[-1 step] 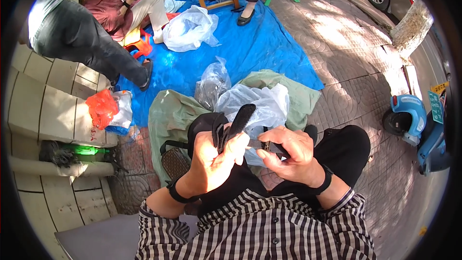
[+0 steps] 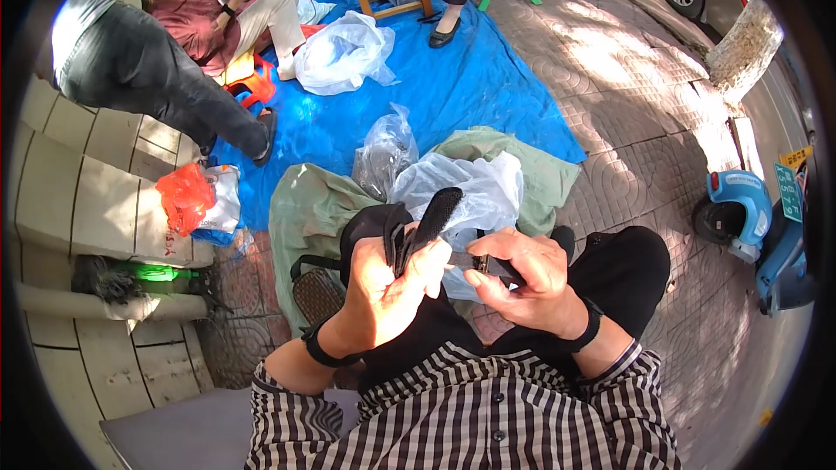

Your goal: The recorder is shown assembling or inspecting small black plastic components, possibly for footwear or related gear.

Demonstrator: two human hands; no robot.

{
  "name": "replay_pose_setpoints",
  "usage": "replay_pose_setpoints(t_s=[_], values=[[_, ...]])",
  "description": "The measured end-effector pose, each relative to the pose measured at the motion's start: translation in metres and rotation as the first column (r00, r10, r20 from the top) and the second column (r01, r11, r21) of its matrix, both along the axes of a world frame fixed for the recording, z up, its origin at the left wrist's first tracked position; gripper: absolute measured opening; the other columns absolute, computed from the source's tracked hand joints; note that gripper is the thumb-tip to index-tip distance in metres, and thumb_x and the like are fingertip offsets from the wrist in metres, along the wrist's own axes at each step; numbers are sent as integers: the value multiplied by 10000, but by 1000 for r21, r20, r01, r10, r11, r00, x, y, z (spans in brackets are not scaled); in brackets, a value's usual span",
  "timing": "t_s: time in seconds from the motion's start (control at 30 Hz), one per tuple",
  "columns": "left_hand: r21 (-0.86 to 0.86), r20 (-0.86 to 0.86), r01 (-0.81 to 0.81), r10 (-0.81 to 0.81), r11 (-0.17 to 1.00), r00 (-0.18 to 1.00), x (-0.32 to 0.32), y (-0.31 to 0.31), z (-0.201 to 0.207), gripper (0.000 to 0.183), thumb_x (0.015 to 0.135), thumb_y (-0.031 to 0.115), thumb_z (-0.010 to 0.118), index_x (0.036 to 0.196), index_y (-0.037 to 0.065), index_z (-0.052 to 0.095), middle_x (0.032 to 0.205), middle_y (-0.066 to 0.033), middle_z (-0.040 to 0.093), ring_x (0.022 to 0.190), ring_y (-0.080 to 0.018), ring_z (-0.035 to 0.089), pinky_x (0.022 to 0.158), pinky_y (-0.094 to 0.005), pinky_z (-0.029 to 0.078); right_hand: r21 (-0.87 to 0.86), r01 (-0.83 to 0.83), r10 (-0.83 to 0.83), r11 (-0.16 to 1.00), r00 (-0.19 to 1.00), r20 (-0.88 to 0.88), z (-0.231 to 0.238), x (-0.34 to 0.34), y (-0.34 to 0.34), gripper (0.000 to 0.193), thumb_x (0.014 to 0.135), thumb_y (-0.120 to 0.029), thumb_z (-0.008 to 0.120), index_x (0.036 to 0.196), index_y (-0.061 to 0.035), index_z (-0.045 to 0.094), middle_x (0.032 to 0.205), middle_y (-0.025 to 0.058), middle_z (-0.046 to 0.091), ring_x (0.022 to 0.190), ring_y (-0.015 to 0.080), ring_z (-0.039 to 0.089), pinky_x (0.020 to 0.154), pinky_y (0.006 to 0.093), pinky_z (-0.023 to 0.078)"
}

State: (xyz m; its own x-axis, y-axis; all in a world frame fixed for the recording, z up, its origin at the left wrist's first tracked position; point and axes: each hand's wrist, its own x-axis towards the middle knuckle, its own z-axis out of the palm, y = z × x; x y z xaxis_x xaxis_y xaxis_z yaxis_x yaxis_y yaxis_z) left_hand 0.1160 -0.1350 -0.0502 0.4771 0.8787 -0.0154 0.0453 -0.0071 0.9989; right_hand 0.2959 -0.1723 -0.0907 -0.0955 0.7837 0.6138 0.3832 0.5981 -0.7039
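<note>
In front of my lap, my left hand (image 2: 392,271) is closed around a folded bundle of black straps (image 2: 437,213), whose rough end sticks up past my thumb. My right hand (image 2: 529,271) is close beside it, thumb and forefinger pinching a dark strap piece (image 2: 507,273) with a small brass-coloured metal fitting (image 2: 484,263) at its edge. A thin pale length shows between the two hands; whether it belongs to the strap I cannot tell. Below them, a clear plastic bag (image 2: 461,187) lies partly hidden behind the straps and my hands.
Green sacking (image 2: 305,200) and another clear bag (image 2: 383,152) with dark contents lie at the near edge of a blue tarp (image 2: 488,78). Two people are at the upper left. Red and white bags (image 2: 185,196) sit beside the steps. A blue scooter (image 2: 740,209) stands at right.
</note>
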Motion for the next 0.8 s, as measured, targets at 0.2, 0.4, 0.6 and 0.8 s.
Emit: replay_pose_setpoints(t_s=[0.2, 0.4, 0.6, 0.8], values=[[-6, 38, 87, -87, 996, 996, -5, 2, 5, 234, 924, 186, 528, 769, 17, 578, 598, 7, 528, 493, -50, 440, 452, -203, 342, 15, -26, 27, 1000, 996, -87, 4, 0, -3, 242, 700, -48, 731, 888, 15, 593, 750, 107, 639, 593, 190, 623, 510, 253, 459], [-94, -13, 119, -121, 988, 993, -1, 7, 14, 227, 904, 187, 549, 752, 22, 584, 595, 11, 531, 499, -42, 440, 447, -201, 331, 141, -50, 46, 989, 998, 30, 3, 6, -1, 288, 714, -31, 708, 962, 17, 569, 745, 85, 604, 502, 168, 553, 404, 257, 392], [-57, -287, 173, -182, 983, 941, 3, 21, 27, 151, 831, 133, 615, 724, 26, 609, 575, 31, 523, 541, -17, 453, 477, -209, 355, 145, -45, 20, 988, 986, 168, 11, 1, 2, 283, 706, -23, 689, 959, 21, 573, 744, 110, 608, 538, 221, 589, 439, 283, 428], [-383, -135, 320, -395, 866, 909, 6, 29, 16, 192, 875, 193, 572, 740, 56, 583, 561, 6, 528, 474, -52, 471, 442, -208, 349, 37, -66, 58, 997, 982, 180, 10, 9, -4, 228, 720, -49, 686, 916, -3, 580, 756, 93, 617, 558, 218, 595, 452, 288, 434]])
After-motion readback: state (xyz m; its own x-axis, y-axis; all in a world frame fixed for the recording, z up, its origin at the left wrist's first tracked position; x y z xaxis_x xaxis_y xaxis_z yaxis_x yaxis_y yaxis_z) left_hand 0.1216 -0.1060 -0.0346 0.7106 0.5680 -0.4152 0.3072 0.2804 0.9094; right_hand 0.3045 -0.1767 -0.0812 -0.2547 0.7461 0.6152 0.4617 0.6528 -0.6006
